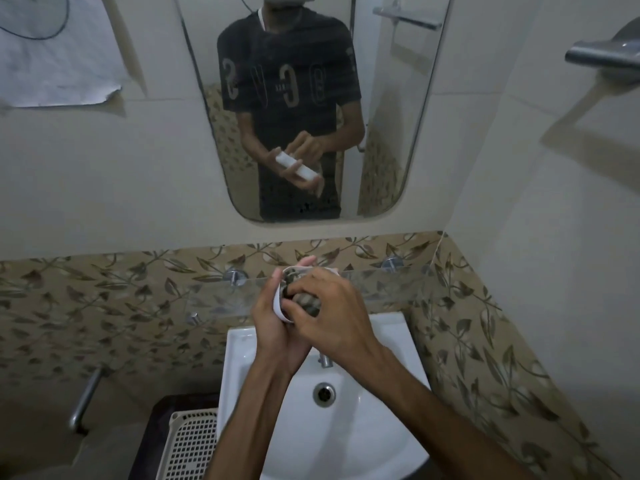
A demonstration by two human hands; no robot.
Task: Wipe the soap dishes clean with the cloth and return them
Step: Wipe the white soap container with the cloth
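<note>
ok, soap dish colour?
White. The soap dish shows best in the head view, held in the left hand over the sink.

We see the glass shelf point(381, 285) bare right of our hands, open to reach. Below, the sink point(377, 420) basin lies open; only the tap point(325, 360) stands under our wrists.

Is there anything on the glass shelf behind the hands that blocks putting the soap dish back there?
Nothing visible does. The left hand holds the soap dish just above the glass shelf, whose visible parts are bare. The hands hide its middle.
</note>
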